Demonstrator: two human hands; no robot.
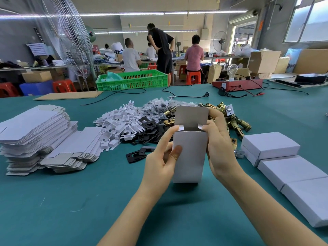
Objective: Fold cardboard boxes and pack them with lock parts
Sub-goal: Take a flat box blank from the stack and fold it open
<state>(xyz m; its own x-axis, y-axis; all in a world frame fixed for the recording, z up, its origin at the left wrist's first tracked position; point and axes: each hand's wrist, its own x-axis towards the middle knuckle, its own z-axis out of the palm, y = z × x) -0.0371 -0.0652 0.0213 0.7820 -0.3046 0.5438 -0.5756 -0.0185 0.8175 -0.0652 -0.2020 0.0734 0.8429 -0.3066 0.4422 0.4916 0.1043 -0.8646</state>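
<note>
Both hands, the left hand (160, 161) and right hand (219, 148), are gripping the upright open-topped box (189, 157) above the worktop (88, 201), and squeezing unevenly risks creasing its walls or misfolding the side flaps.

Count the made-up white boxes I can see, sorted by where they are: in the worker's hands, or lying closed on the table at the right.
Held upright in the left hand and right hand, top flap open: 1, the open box
Closed boxes lying on the table at the right: 4, nearest one cut off by the frame
Total: 5
</note>
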